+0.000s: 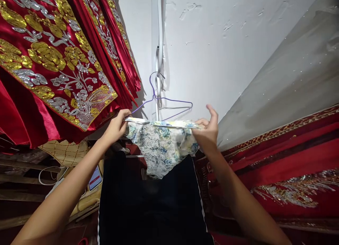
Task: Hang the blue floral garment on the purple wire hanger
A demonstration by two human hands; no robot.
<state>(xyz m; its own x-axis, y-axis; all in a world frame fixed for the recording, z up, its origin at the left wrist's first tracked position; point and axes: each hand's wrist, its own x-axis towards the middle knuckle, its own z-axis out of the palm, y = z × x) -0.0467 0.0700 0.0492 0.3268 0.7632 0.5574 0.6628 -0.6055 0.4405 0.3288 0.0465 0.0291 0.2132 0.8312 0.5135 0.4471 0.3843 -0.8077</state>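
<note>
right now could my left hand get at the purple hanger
Probably yes: one end of the purple hanger slopes down close to your left hand, with nothing visible between them. That hand grips the edge of the floral cloth, though, so it may need freeing first.

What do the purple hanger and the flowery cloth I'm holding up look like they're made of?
Purple hanger: probably metal wire with a smooth colored coating, judging by its thin, bent rod.
Flowery cloth: a light, matte printed fabric, crinkled and hanging softly; the fiber itself, cotton or synthetic, I can't tell.
</note>
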